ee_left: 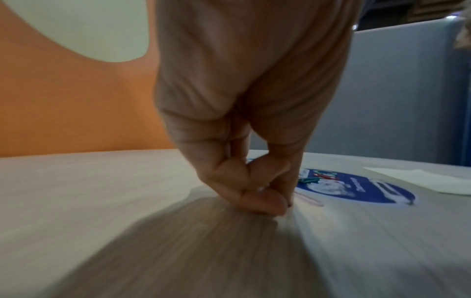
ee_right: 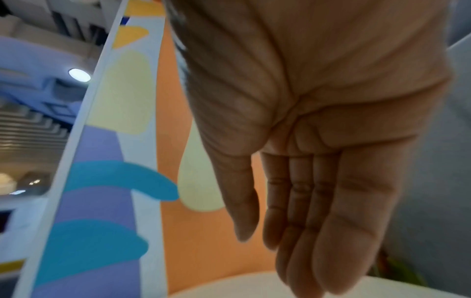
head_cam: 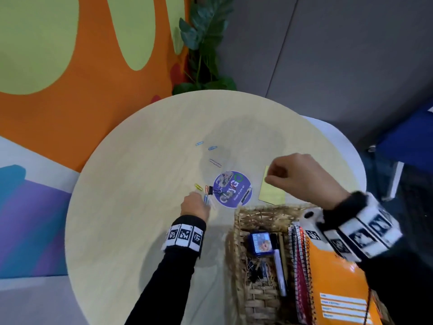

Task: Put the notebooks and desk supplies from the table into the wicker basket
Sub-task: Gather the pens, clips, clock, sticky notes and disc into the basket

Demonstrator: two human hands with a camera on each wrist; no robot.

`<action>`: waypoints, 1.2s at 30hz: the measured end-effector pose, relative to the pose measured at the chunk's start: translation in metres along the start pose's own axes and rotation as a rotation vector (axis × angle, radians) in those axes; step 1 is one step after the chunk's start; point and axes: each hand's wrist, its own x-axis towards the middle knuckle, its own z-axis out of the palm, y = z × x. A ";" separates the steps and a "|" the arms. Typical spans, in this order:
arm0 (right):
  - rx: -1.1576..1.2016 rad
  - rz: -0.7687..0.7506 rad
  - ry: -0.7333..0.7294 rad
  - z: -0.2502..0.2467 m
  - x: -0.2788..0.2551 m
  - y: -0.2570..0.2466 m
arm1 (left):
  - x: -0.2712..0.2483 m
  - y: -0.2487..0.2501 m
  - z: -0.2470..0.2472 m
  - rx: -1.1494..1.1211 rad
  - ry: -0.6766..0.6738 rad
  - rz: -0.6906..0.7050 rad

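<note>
On tabletop (head_cam: 131, 174), head view: your left hand (head_cam: 195, 206) pinches down at blue paper clip (head_cam: 206, 200); right hand (head_cam: 302, 178) hovers over yellow sticky pad (head_cam: 271, 193), fingers loose, holding nothing. Wicker basket (head_cam: 239, 233) already holds orange notebook (head_cam: 339, 282), marker (head_cam: 280, 270), binder clips. Loose clips remain scattered. Round sticker (head_cam: 233, 189) reads "Clean as you go".

Left wrist view: fingertips (ee_left: 265, 203) pressed together against tabletop; clip between them not discernible. Risk: thin clip slips, skids away.

Right wrist view: right hand (ee_right: 318, 181) spread, empty.
</note>
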 end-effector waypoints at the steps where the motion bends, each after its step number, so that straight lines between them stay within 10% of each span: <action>1: -0.048 -0.037 -0.063 0.008 0.018 -0.009 | -0.001 0.000 -0.001 -0.007 -0.001 0.001; 13: -0.471 -0.313 -0.583 0.140 0.166 -0.050 | -0.035 -0.050 -0.040 -0.220 0.099 -0.004; 26: -0.520 -0.283 -0.590 0.164 0.176 -0.047 | -0.053 -0.091 -0.047 -0.301 0.150 -0.052; 36: -0.237 -0.305 -0.344 0.052 0.069 -0.048 | -0.077 -0.058 -0.039 -0.283 0.066 0.119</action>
